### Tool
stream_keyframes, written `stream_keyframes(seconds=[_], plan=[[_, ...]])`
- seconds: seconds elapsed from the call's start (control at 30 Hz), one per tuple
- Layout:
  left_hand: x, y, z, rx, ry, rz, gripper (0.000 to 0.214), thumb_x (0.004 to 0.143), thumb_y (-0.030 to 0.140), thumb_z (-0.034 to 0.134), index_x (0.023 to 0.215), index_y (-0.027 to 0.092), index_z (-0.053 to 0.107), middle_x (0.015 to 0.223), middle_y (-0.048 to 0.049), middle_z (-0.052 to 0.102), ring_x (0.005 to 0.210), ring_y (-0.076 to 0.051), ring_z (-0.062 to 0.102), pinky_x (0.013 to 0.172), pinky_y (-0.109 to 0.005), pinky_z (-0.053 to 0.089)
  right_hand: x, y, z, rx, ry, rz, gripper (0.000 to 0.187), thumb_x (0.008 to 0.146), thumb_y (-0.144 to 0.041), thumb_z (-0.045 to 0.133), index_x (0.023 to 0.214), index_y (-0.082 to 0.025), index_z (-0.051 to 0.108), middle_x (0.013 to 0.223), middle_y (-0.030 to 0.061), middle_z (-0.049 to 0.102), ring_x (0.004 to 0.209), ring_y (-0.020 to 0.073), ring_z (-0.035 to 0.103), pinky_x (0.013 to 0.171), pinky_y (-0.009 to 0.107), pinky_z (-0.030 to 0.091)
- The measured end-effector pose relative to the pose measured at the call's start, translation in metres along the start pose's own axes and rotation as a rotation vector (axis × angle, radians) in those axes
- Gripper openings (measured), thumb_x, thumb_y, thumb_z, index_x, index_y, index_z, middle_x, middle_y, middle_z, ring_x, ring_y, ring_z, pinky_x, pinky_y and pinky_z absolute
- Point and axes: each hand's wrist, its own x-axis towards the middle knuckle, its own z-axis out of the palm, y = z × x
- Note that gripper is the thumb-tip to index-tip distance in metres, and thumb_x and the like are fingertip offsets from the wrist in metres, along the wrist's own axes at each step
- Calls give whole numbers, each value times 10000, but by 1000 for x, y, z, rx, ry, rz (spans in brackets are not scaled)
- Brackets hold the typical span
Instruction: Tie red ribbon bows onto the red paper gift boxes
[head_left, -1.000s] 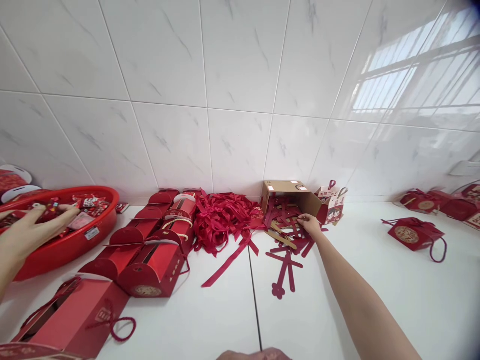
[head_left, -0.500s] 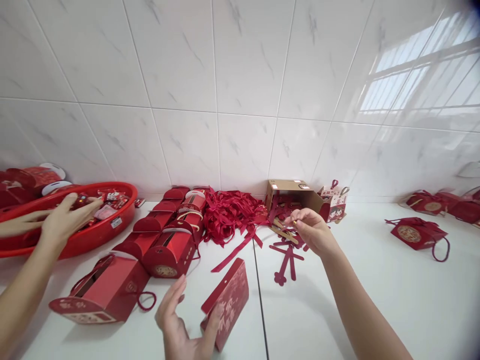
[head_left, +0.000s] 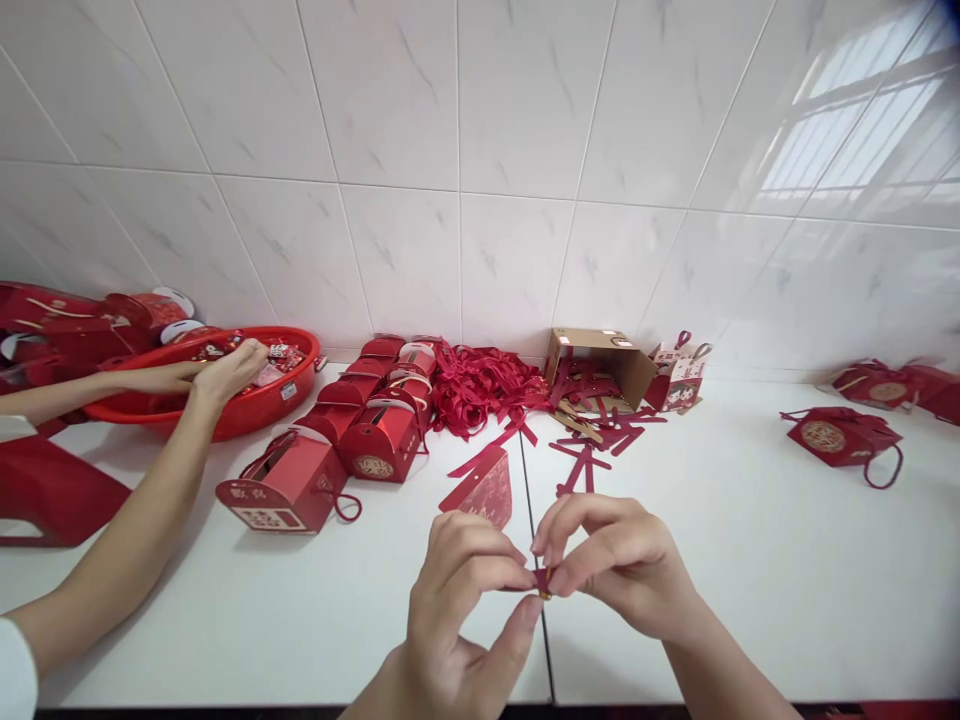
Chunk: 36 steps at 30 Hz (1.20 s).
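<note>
Head view: the left hand [head_left: 465, 610] and the right hand [head_left: 622, 565] are now brought together at the bottom centre of the frame; half a second ago the right was held out by the loose strips [head_left: 577, 472] and the left was spread around the card [head_left: 484, 492]. A small dark-red strip [head_left: 540, 578] with a gold glint is pinched between them, so both hands seem now to be engaged on one piece; much of it is hidden by fingertips. The card, stiff and pale-patterned, is seen just beyond the left hand. Flat, matte strips are spilled from a brown cardboard carton [head_left: 639, 375]; soft, glossy ribbon [head_left: 480, 390] is heaped in loops beside it; round-topped boxes [head_left: 375, 440] are lined up left of centre, near a smooth plastic tub [head_left: 251, 425].
</note>
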Motion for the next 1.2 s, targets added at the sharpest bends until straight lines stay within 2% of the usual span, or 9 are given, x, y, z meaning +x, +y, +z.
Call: stream_keyframes(seconds=[0.1,0.33,0.53,0.73,0.97,1.1,1.2], plan=[[-4,1,-2,-37,3,7,182,774,54,563,902,182,585,772,-46,629,748,-189,564,704,-366,478,-4,-1,4,-33,30,2,311,824,-91,651,981,-342,749,820,40,636,759,168,657,673,313,542],[-3,-3,-2,39,33,-6,161,779,53,580,874,183,593,751,-36,639,729,-184,574,684,-355,463,-12,2,14,-83,118,75,333,827,-67,633,992,-335,741,824,42,651,729,154,646,634,279,537],[-10,-12,2,58,59,-23,195,758,13,619,863,174,593,721,-11,637,686,-156,575,671,-329,441,-17,17,20,-6,159,144,272,783,-119,702,1005,-276,704,838,57,671,769,167,625,682,291,522],[-15,-13,3,30,54,-42,178,769,28,607,863,179,603,718,-5,654,656,-149,589,649,-321,424,-17,30,25,76,179,80,230,763,-113,723,937,-264,721,798,50,688,717,161,637,636,287,532],[-14,-9,-7,20,-13,-45,196,768,24,568,879,179,609,728,-10,665,648,-149,589,662,-334,422,-16,26,30,118,176,94,277,787,-75,674,956,-287,732,817,47,683,716,148,640,623,265,531],[-18,-13,-15,-101,-43,-159,176,812,83,551,951,179,599,804,-51,654,742,-182,600,691,-344,474,-16,26,30,140,135,116,298,790,-56,657,957,-290,737,787,41,681,689,135,625,605,249,504],[-22,-16,-22,-229,-167,-233,181,834,139,585,1005,194,609,836,-61,637,782,-192,594,691,-335,499,-17,25,30,154,82,125,309,766,-54,679,951,-292,745,773,37,693,653,126,618,599,243,491]])
